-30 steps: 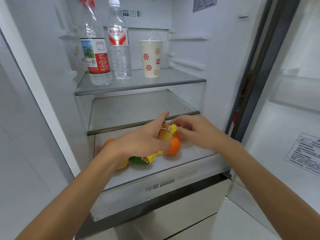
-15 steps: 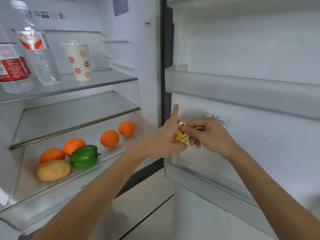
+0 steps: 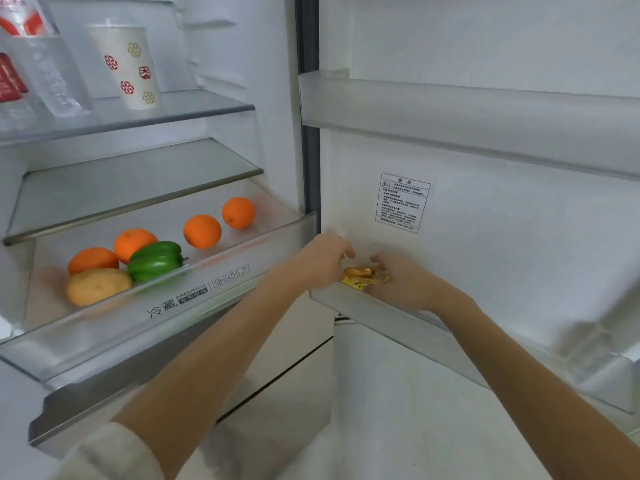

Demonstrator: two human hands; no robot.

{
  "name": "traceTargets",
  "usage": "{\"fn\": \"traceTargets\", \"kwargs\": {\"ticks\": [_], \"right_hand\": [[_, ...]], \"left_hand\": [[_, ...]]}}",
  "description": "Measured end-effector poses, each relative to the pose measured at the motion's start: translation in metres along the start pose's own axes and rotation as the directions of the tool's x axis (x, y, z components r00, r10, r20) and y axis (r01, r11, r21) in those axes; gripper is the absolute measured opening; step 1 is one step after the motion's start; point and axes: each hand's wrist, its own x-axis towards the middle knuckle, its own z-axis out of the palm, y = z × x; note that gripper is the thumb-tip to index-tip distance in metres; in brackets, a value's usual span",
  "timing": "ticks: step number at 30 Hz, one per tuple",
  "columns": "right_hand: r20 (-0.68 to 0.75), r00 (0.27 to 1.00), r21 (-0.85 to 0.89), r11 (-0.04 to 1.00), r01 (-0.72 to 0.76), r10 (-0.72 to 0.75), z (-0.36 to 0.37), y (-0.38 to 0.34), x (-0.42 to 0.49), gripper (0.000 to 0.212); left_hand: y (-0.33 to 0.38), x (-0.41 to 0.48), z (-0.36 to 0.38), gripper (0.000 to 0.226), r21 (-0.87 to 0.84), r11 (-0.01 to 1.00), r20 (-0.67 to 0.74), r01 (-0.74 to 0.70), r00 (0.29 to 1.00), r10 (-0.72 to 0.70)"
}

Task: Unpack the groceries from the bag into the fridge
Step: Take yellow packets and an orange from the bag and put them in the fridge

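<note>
Yellow packet [image 3: 360, 278] in curled grip of left hand [image 3: 320, 259], right hand [image 3: 405, 285], over door shelf [image 3: 398, 318].

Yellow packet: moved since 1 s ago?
Yes. The packet went right: from over the drawer to the rim of the door bin, below the label.

Orange oranges [image 3: 202, 231], green pepper [image 3: 156, 259], tan potato [image 3: 98, 285], white cup [image 3: 126, 65] with red-and-gold medallions, yellow-gold packet [image 3: 360, 276].
</note>
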Motion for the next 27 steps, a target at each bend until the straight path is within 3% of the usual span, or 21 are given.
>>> {"fn": "traceTargets", "kwargs": {"ticks": [3, 5, 8, 10, 13, 17, 23, 27], "right_hand": [[-0.029, 0.996, -0.011, 0.996, 0.085, -0.085, 0.008, 0.000, -0.005, 0.034], [-0.216, 0.962, 0.005, 0.985, 0.170, -0.165, 0.013, -0.002, -0.013, 0.035], [-0.515, 0.795, 0.052, 0.914, 0.403, -0.321, 0.029, -0.018, -0.046, 0.026], [-0.533, 0.754, 0.097, 0.858, 0.504, -0.383, 0.056, -0.024, -0.073, 0.021], [-0.312, 0.867, 0.174, 0.873, 0.455, -0.389, 0.123, -0.013, -0.091, 0.019], [-0.018, 0.980, 0.239, 0.951, 0.197, -0.198, 0.231, 0.021, -0.081, 0.018], [0.221, 0.975, 0.122, 0.992, -0.007, -0.020, 0.394, 0.093, -0.052, 0.023], [0.315, 0.946, -0.017, 0.997, -0.075, 0.077, 0.505, 0.154, -0.028, 0.027]], "left_hand": [[-0.005, -0.024, 0.016, 0.034, -0.167, 0.984, -0.233, -0.067, 0.972, 0.026], [-0.009, -0.050, 0.028, 0.033, -0.224, 0.960, -0.421, -0.169, 0.905, 0.061], [-0.023, -0.091, 0.042, 0.035, -0.286, 0.928, -0.577, -0.238, 0.816, 0.032], [-0.041, -0.116, 0.056, 0.033, -0.372, 0.904, -0.583, -0.209, 0.811, -0.052], [-0.073, -0.150, 0.095, 0.030, -0.458, 0.887, -0.447, -0.055, 0.877, -0.176], [-0.120, -0.189, 0.181, 0.031, -0.520, 0.837, -0.181, 0.169, 0.936, -0.301], [-0.178, -0.236, 0.345, 0.026, -0.523, 0.751, 0.092, 0.403, 0.903, -0.420], [-0.217, -0.248, 0.459, 0.025, -0.535, 0.644, 0.230, 0.548, 0.827, -0.512]]}}
